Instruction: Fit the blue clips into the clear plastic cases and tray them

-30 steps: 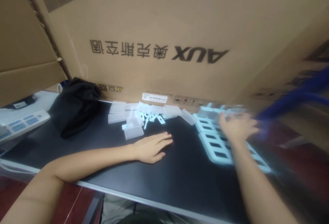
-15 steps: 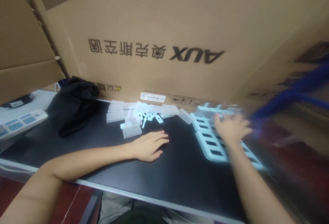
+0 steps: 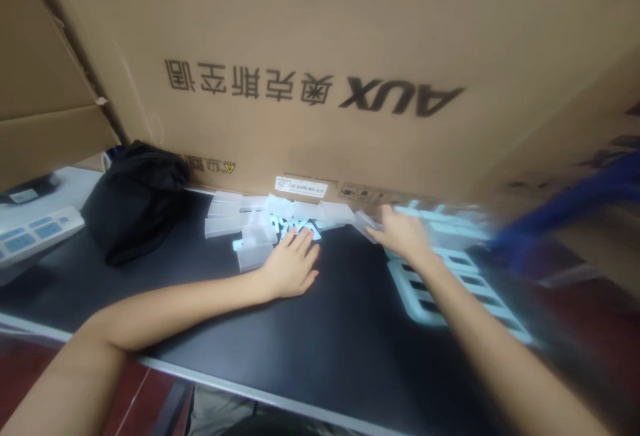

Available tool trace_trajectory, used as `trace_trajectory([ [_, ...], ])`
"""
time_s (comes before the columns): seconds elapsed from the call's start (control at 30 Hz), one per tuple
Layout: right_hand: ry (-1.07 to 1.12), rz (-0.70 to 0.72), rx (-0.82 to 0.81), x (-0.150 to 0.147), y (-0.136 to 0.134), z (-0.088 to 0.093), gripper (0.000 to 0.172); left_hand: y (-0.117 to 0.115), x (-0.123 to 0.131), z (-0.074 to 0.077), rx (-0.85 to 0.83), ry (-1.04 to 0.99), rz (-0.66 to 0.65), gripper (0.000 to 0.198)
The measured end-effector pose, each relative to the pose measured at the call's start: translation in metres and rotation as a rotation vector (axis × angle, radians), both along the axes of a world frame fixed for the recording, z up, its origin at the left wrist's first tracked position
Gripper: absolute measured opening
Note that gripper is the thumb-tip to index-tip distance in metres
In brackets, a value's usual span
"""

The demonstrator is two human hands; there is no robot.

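Observation:
My left hand is open above the black tabletop, its fingertips over small light-blue plastic pieces. Around these lie several frosted, translucent plastic boxes; one of them is close beside my left wrist. Farther right, my right hand has its thumb and fingers closed at the right end of a slanting translucent box. Behind and under my right forearm is a light-blue plastic frame with rectangular openings, partly hidden and blurred.
A large cardboard box stands along the back of the table. To the left are a black cloth bag and a white device with blue panels. A blurred blue bar crosses at the right.
My right hand has moved left from over the blue frame to the slanting translucent box. My left hand has slid slightly up and left, onto the small blue pieces. The view has shifted slightly.

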State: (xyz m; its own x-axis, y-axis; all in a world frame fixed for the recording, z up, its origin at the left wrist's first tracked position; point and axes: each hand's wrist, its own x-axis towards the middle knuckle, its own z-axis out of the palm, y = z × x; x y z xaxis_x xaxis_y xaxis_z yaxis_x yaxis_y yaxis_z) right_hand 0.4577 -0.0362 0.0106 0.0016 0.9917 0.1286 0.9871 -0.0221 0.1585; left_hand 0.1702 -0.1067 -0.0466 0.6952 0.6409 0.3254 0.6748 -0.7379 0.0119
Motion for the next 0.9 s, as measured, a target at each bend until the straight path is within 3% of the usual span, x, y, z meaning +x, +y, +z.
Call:
trace_trajectory([
  [0.1,0.036,-0.019,-0.117,-0.005,0.005,0.002,0.043,0.009,0.012,0.003,-0.023,0.044,0.001,0.052],
  [0.2,0.098,-0.014,-0.076,0.0,0.0,0.007,0.041,0.008,0.015,0.006,-0.003,0.123,-0.032,0.043],
  [0.3,0.148,0.076,-0.024,0.009,-0.012,0.015,0.036,0.004,0.013,0.007,-0.002,0.127,-0.048,0.04],
  [0.43,0.227,0.238,-0.03,0.011,-0.03,0.033,0.029,0.009,0.016,0.007,0.002,0.114,-0.007,0.049],
  [0.6,0.267,0.399,-0.072,-0.004,-0.053,0.054,0.032,0.016,0.026,0.019,0.006,0.235,-0.108,0.022],
  [0.73,0.293,0.453,-0.091,-0.009,-0.071,0.06,0.036,0.013,0.027,0.033,-0.084,0.257,-0.236,0.018],
  [0.9,0.41,0.461,-0.082,-0.007,-0.09,0.061,0.039,0.008,0.023,0.034,-0.211,0.211,-0.224,0.019],
])
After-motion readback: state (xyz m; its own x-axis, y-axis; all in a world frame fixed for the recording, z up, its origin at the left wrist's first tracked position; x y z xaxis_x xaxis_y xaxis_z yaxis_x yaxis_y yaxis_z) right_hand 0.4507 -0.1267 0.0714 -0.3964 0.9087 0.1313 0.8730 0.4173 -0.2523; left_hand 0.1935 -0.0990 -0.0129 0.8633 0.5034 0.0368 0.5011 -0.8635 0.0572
